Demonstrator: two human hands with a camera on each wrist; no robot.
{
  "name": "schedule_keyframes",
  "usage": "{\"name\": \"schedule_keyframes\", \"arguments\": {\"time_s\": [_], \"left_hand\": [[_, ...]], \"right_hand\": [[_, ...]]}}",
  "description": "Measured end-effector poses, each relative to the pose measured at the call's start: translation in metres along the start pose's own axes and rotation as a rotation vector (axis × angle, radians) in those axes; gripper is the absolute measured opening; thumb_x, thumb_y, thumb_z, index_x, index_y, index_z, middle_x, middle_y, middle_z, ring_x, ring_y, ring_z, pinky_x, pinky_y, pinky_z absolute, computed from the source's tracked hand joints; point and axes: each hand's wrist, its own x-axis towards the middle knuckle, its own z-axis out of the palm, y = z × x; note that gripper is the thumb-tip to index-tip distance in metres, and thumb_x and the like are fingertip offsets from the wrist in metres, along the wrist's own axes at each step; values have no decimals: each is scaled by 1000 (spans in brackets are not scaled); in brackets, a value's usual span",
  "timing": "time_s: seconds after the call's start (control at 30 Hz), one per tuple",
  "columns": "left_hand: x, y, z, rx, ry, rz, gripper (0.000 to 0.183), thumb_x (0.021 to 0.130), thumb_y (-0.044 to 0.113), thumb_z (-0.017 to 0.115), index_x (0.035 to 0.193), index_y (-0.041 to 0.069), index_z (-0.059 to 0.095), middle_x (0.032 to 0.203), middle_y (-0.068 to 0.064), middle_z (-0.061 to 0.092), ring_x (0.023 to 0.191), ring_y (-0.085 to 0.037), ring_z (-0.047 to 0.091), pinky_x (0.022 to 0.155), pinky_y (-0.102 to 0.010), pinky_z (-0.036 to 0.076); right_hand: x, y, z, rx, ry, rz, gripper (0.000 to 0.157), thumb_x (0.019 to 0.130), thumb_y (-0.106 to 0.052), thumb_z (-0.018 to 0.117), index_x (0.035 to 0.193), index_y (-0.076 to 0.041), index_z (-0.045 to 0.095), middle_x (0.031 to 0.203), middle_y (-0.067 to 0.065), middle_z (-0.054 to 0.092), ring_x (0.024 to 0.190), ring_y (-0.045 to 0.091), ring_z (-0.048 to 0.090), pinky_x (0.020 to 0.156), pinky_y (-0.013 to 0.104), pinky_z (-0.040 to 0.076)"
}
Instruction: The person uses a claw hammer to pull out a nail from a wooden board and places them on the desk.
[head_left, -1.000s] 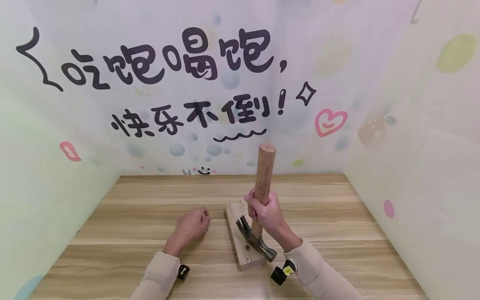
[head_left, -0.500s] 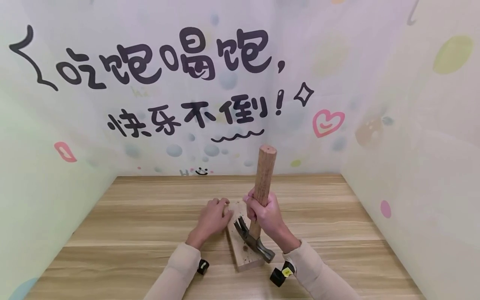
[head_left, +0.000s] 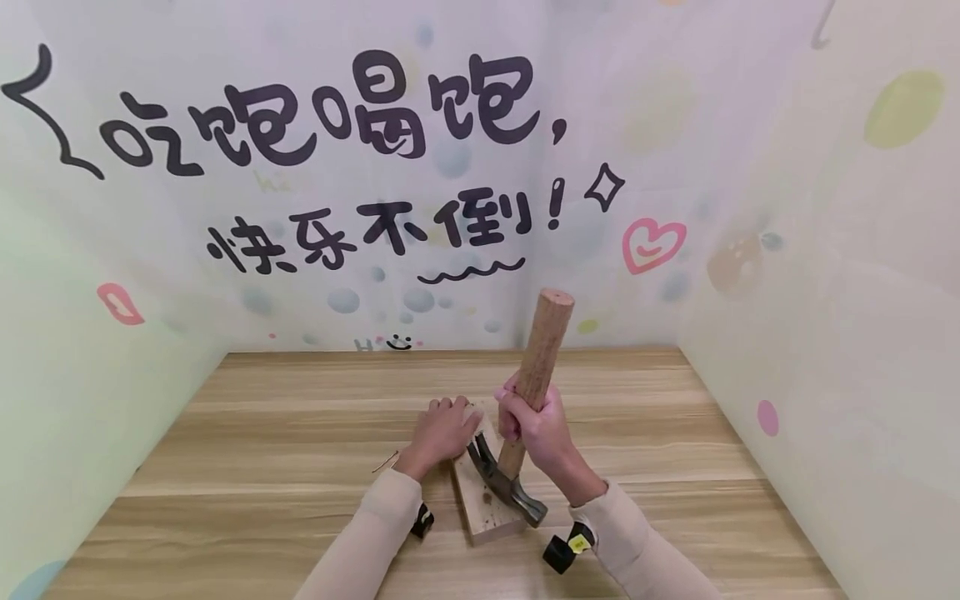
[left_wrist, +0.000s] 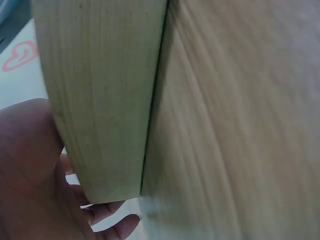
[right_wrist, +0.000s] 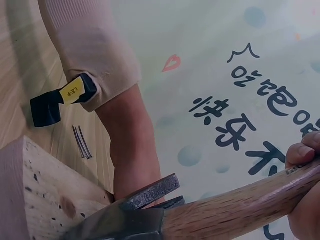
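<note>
A claw hammer stands with its wooden handle up, leaning slightly right, and its dark metal head low over a wooden block. My right hand grips the handle partway up. Whether the hammer head touches the block I cannot tell. At the block's far left end, my left hand holds it, thumb over the top. The left wrist view shows the fingers bent around the end of the block. Dark specks or holes mark the block's top.
Thin nails lie on the wood-grain table, left of the block beside my left wrist. A printed wall rises behind the table, with pale side walls left and right. Black wrist devices hang below the sleeves.
My left hand has moved right from the bare table to the block's far end and now holds it. Nails show where that hand was. The hammer handle has tilted slightly right.
</note>
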Motion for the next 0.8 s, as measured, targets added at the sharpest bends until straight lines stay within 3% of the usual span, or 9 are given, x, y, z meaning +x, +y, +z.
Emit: {"name": "schedule_keyframes", "arguments": {"time_s": [0.1, 0.33, 0.8], "left_hand": [[2, 2, 2, -15, -32, -17, 53, 105, 45, 39, 133, 3, 54, 129, -26, 56, 121, -44, 49, 98, -60, 39], [5, 3, 5, -22, -63, -38, 55, 106, 45, 34, 137, 3, 50, 133, -26, 52, 126, -43, 45, 102, -62, 35], [5, 3, 7, 8, -68, -34, 57, 106, 46, 32, 138, 2, 50, 132, -25, 52, 125, -42, 45, 99, -61, 37]], "right_hand": [[-1, -1, -8, 48, 10, 29, 19, 96, -2, 52, 78, -6, 45, 50, -1, 40, 41, 10, 39, 37, 26, 33], [-6, -5, -36, 149, 55, 185, 18, 96, -5, 51, 80, -12, 46, 52, -5, 39, 42, 8, 37, 41, 24, 33], [-22, 1, -75, 208, 26, 287, 19, 99, -4, 45, 82, -13, 46, 54, -3, 35, 43, 7, 36, 41, 22, 30]]}}
